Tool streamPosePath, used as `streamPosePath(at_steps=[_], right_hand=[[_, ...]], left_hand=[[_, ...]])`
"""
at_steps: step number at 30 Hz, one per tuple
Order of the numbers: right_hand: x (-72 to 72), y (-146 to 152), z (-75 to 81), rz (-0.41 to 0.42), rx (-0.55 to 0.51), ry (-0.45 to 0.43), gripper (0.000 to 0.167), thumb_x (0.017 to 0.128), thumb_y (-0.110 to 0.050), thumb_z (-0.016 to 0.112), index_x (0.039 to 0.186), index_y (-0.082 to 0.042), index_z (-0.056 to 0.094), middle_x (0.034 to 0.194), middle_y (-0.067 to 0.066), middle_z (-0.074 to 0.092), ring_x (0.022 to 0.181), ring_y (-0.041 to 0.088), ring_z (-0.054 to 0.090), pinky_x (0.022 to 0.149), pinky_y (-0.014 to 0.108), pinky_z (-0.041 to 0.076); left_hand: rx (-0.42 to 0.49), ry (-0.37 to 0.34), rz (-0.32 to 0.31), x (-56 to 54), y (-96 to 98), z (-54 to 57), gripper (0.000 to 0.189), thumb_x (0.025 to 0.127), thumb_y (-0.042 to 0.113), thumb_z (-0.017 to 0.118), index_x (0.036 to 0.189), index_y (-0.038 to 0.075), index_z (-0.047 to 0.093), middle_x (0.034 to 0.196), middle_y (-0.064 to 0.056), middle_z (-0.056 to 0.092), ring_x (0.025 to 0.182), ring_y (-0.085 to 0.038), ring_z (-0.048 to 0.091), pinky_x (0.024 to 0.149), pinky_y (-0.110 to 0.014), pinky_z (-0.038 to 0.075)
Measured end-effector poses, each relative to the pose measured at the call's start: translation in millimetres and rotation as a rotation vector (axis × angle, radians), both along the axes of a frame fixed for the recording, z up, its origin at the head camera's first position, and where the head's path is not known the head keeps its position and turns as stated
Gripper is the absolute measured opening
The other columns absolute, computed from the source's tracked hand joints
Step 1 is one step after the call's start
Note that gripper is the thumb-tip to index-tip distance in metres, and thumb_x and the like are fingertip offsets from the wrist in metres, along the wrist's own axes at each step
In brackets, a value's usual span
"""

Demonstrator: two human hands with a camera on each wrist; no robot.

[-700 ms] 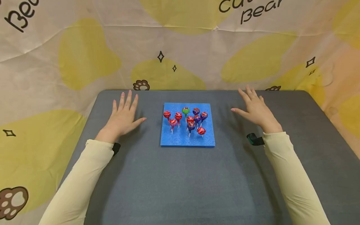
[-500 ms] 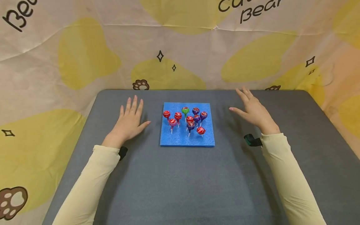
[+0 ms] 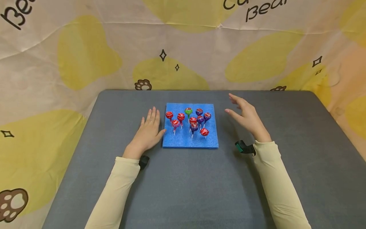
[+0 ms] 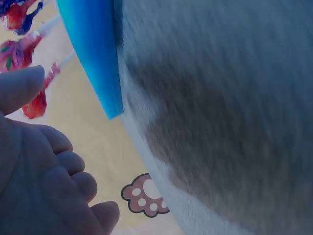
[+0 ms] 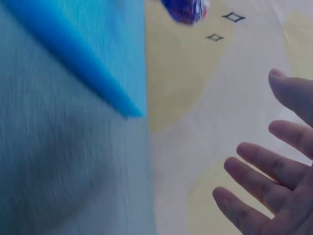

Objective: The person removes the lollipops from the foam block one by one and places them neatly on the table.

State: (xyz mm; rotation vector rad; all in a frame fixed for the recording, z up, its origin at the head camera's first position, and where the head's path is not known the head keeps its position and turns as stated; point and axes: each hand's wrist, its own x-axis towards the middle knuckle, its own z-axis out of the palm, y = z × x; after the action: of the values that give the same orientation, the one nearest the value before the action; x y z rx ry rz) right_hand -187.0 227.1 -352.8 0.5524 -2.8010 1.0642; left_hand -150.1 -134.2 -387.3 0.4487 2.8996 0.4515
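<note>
Several wrapped lollipops stand stick-down in a blue foam board (image 3: 178, 142) on the table. A green lollipop (image 3: 188, 111) is at the back, red ones such as this red lollipop (image 3: 169, 115) are on the left, and purple ones like this purple lollipop (image 3: 207, 116) cluster on the right. My left hand (image 3: 146, 135) is spread beside the board's left edge, its thumb tip overlapping that edge in the head view. To the right of the board hovers my right hand (image 3: 248, 117), fingers extended and holding nothing. The left wrist view shows the left palm (image 4: 44, 171) near some lollipop heads.
The grey table (image 3: 183, 187) reaches back to a patterned cloth (image 3: 183, 44) with yellow patches and paw prints. Dark bands, such as the right wrist band (image 3: 245, 148), sit on both wrists below pale sleeves.
My left hand has moved right and toward the front, up to the board's left side. The right hand has shifted left, closer to the board. The lollipops have stayed in place.
</note>
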Motion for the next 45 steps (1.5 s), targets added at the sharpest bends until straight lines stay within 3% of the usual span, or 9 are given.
streamPosePath(at_steps=[5,12,17,20,26,32,37,45], right_hand=[[2.5,-16,-14.9,0.024,-0.153,0.013,0.057,0.091,-0.014,0.064,0.143,-0.006,0.041,0.134,0.02,0.05,0.121,0.033,0.047,0.098,0.053,0.039],[4.0,-33,-35.1,0.022,-0.359,-0.057,0.049,0.092,-0.009,0.061,0.138,-0.003,0.045,0.128,0.022,0.054,0.116,0.032,0.052,0.095,0.048,0.043],[5.7,-39,-40.4,0.034,-0.483,-0.126,0.046,0.093,-0.008,0.059,0.136,0.001,0.046,0.126,0.021,0.056,0.113,0.029,0.053,0.092,0.029,0.045],[7.8,-41,-46.0,0.042,-0.522,-0.172,0.044,0.093,-0.007,0.059,0.134,0.004,0.047,0.123,0.022,0.057,0.109,0.023,0.055,0.087,0.02,0.045],[10.1,-48,-53.2,0.039,-0.555,-0.254,0.039,0.09,-0.007,0.063,0.126,0.005,0.055,0.117,0.021,0.06,0.1,0.015,0.057,0.086,0.019,0.047],[8.0,-55,-64.5,0.022,-0.669,-0.31,0.036,0.088,-0.002,0.064,0.122,0.008,0.056,0.106,0.011,0.063,0.089,0.012,0.063,0.082,0.023,0.051],[8.8,-60,-71.0,-0.008,-0.762,-0.299,0.033,0.088,0.002,0.063,0.119,0.011,0.056,0.098,0.003,0.065,0.083,0.01,0.064,0.078,0.024,0.053],[6.9,-64,-75.8,-0.013,-0.77,-0.257,0.033,0.088,0.001,0.064,0.118,0.01,0.056,0.096,0.007,0.063,0.083,0.01,0.063,0.078,0.023,0.053]], left_hand=[[0.049,0.007,-0.041,5.1,9.9,-4.0,0.075,0.098,0.033,0.047,0.148,-0.005,0.006,0.156,-0.018,-0.004,0.143,-0.031,-0.005,0.112,-0.052,0.005],[0.084,-0.067,-0.101,12.5,17.2,-4.6,0.068,0.098,0.028,0.048,0.147,-0.006,0.016,0.156,-0.018,0.005,0.143,-0.031,0.001,0.112,-0.05,0.009],[0.046,-0.133,-0.15,14.9,20.3,-2.9,0.064,0.099,0.025,0.045,0.147,-0.006,0.016,0.155,-0.019,0.009,0.143,-0.031,0.005,0.113,-0.047,0.01],[0.033,-0.133,-0.148,17.9,22.3,-3.8,0.062,0.099,0.023,0.044,0.147,-0.007,0.017,0.155,-0.019,0.008,0.143,-0.031,0.005,0.113,-0.046,0.011],[0.026,-0.119,-0.128,24.4,24.2,-4.0,0.061,0.1,0.021,0.043,0.146,-0.008,0.017,0.155,-0.02,0.007,0.143,-0.032,0.007,0.113,-0.046,0.012],[0.074,-0.09,-0.123,21.9,20.1,-6.2,0.062,0.098,0.021,0.047,0.146,-0.008,0.019,0.155,-0.019,0.01,0.143,-0.032,0.007,0.113,-0.046,0.012],[0.109,-0.059,-0.098,17.6,21.1,-10.8,0.068,0.097,0.026,0.051,0.147,-0.007,0.018,0.155,-0.019,0.009,0.143,-0.032,0.005,0.113,-0.046,0.011],[0.092,-0.094,-0.087,15.4,24.7,-15.7,0.069,0.098,0.028,0.048,0.147,-0.007,0.015,0.155,-0.021,0.007,0.143,-0.033,0.003,0.112,-0.047,0.012]])
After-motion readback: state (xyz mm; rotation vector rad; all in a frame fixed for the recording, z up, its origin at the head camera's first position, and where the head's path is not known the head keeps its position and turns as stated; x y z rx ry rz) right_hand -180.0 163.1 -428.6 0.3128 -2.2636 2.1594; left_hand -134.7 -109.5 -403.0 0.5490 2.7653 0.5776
